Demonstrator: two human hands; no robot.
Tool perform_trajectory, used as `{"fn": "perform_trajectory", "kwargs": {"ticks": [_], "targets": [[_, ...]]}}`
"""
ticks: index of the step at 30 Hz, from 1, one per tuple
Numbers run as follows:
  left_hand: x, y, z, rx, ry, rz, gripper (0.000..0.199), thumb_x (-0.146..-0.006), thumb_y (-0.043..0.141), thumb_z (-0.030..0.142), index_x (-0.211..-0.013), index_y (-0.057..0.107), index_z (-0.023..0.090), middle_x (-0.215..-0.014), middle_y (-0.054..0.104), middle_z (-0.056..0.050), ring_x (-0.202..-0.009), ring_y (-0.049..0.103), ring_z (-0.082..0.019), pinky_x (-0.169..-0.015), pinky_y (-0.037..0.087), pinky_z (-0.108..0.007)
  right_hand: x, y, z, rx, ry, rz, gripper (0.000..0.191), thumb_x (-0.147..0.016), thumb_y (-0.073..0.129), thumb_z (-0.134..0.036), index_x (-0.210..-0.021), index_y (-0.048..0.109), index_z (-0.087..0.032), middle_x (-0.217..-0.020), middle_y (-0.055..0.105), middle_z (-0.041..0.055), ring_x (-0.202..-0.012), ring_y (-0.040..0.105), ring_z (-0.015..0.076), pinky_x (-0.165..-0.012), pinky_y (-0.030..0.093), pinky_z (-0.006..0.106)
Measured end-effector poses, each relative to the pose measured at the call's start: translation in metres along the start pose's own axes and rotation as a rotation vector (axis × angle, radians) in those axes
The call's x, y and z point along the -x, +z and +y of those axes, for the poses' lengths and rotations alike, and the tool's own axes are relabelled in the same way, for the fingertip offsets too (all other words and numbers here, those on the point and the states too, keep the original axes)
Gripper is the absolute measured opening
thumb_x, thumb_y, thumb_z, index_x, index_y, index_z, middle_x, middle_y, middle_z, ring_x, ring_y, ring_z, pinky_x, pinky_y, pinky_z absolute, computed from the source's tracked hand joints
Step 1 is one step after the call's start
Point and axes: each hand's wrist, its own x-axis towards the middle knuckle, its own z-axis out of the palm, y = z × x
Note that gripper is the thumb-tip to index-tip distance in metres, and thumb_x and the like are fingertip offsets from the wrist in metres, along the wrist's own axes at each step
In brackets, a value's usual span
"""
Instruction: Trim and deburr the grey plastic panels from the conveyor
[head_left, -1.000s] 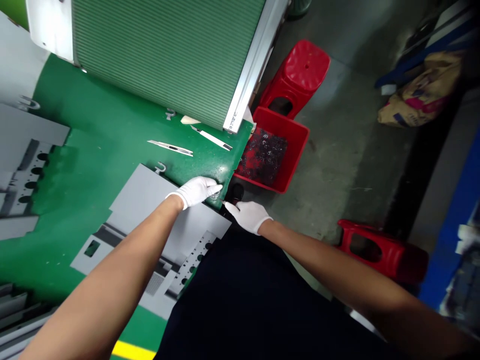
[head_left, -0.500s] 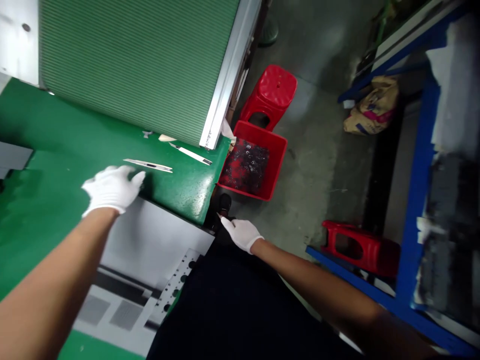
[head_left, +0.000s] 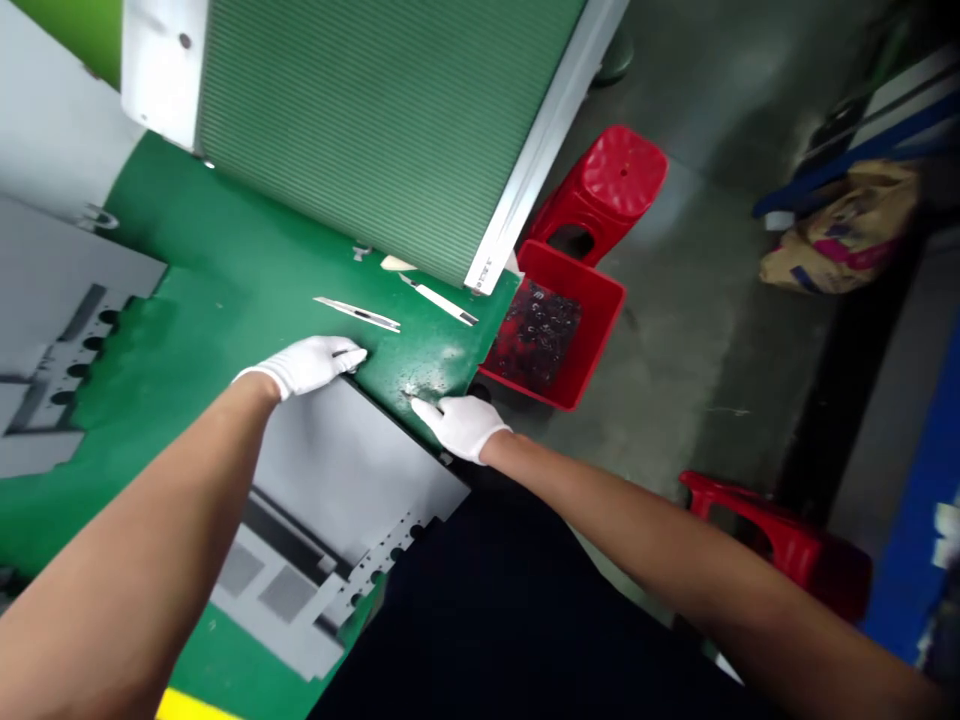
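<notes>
Grey panel point(head_left: 352, 462) lies partly under left hand point(head_left: 309, 366), near right hand point(head_left: 465, 426).

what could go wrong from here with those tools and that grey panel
The left hand is close to the slim pale tool; its narrow end looks pointed, so a slip might snag the glove. The white-handled tool lies near the edge of the green bench, so a knock could send it into the red bin. The grey panel seems to reach the dark clothing; leaning might shift it.
</notes>
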Motion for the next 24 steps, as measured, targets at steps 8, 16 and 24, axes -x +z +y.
{"fn": "perform_trajectory", "kwargs": {"ticks": [8,16,24], "targets": [[0.016,-0.003,-0.016,0.055,-0.078,-0.147,0.053,-0.089,0.050,0.065,-0.087,0.070,0.016,-0.083,0.071,-0.001,-0.076,0.056,-0.015,-0.077,0.043,-0.028,-0.049,0.015,-0.066,0.084,-0.096,-0.112,0.088,-0.089,0.017,-0.081,-0.104,0.075,-0.016,-0.108,0.074,0.0216,-0.104,0.069,0.0352,-0.088,0.051,0.045],[0.008,0.007,-0.027,0.139,-0.112,-0.145,0.056,-0.088,0.053,0.068,-0.091,0.072,0.016,-0.088,0.075,-0.003,-0.078,0.060,-0.015,-0.077,0.046,-0.029,-0.060,0.038,-0.086,0.077,-0.040,-0.057,0.083,-0.095,0.012,-0.071,-0.104,0.075,-0.017,-0.102,0.075,0.0200,-0.100,0.070,0.0335,-0.085,0.052,0.046],[0.007,0.010,-0.027,0.143,-0.124,-0.121,0.052,-0.088,0.054,0.065,-0.089,0.072,0.017,-0.086,0.074,-0.003,-0.077,0.060,-0.015,-0.075,0.046,-0.029,-0.057,0.042,-0.089,0.062,0.022,-0.028,0.086,-0.094,0.011,-0.072,-0.097,0.076,-0.015,-0.096,0.075,0.0205,-0.095,0.071,0.0343,-0.083,0.052,0.046]]}}
